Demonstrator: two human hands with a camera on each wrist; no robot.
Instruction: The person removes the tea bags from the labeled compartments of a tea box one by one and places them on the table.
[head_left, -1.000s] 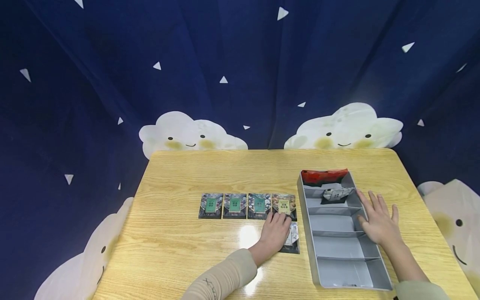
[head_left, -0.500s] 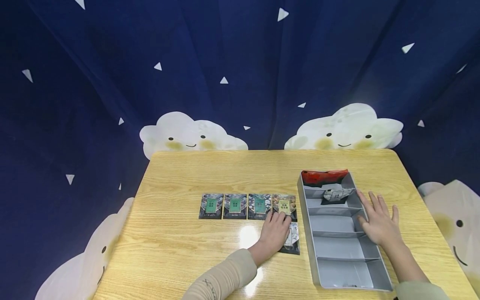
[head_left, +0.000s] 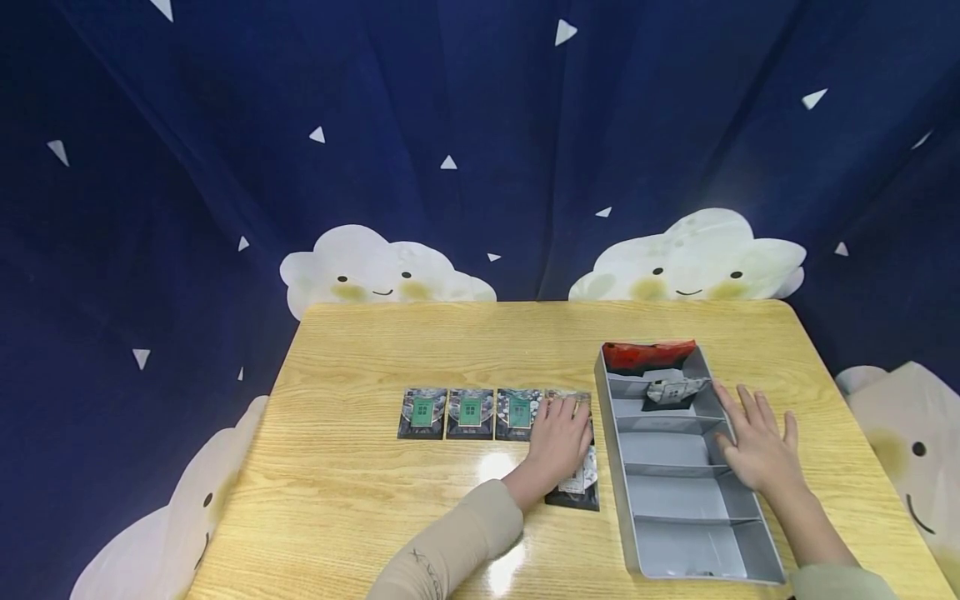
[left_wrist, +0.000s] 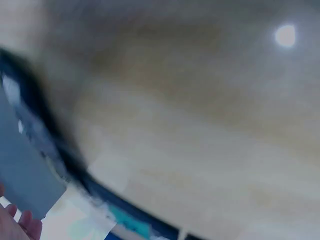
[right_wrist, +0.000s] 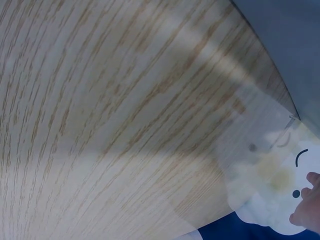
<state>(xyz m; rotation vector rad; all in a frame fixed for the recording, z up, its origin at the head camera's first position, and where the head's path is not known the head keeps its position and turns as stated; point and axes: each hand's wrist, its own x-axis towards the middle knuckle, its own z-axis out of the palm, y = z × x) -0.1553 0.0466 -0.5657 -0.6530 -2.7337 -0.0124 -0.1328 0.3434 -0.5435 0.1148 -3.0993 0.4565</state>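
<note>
In the head view my left hand lies over the fourth dark sachet of a row, its fingers extended and hiding most of the label. Under its palm and wrist a white-and-black sachet partly shows. Three sachets with green labels, a left one, a middle one and a right one, lie to its left. My right hand rests at the right wall of a grey divided box, fingers spread, thumb over the rim.
A red-and-black packet stands in the box's far compartment. The one before it holds a grey-and-black sachet leaning at an angle. All this sits on a wooden table; a dark blue curtain hangs behind.
My left hand has shifted up and slightly right, from the lower edge of the fourth sachet to over it, showing more of the sachet below. My right hand has stayed at the box.
</note>
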